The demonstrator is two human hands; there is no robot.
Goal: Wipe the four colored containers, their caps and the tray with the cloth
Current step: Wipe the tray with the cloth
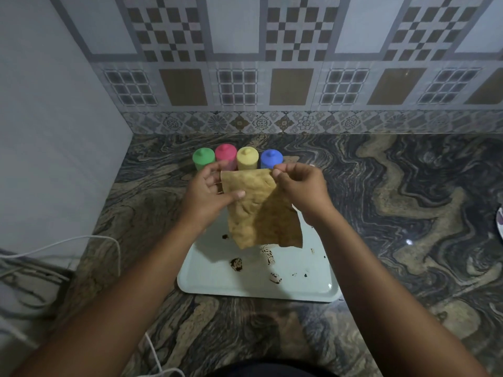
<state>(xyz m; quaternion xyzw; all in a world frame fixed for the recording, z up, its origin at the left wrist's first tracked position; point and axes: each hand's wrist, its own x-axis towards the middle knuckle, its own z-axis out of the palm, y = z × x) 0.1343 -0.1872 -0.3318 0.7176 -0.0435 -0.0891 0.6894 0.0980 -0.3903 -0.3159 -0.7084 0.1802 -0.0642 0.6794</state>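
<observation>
The right hand (302,189) pinches the top right corner of the tan cloth (261,213) between thumb and curled fingers. The left hand (206,191) holds the cloth's left edge, thumb pressed across the front and fingers behind it; how those fingers lie is mostly hidden by the fabric. The cloth hangs open between the two hands, in the air above the far half of the pale tray (217,284). Its lower corner dangles over the tray's middle, and whether it touches cannot be told.

The far edge of the tray is covered by the cloth and wrists. Its near edge and near corners show, with dark smudges (236,263) and crumbs scattered on the floor of it.

Beyond the hands, in a row toward the back edge of the stone countertop (381,213), stand the green container (202,158), the pink container (225,155), the yellow container (247,157) and the blue container (271,158), capped and close together. Their lower bodies are hidden by fingers and cloth, so whether they stand on the tray or behind it is unclear.

A white cable (81,240) loops at the left edge of the countertop; a plate rim (500,224) is cut off at the right
</observation>
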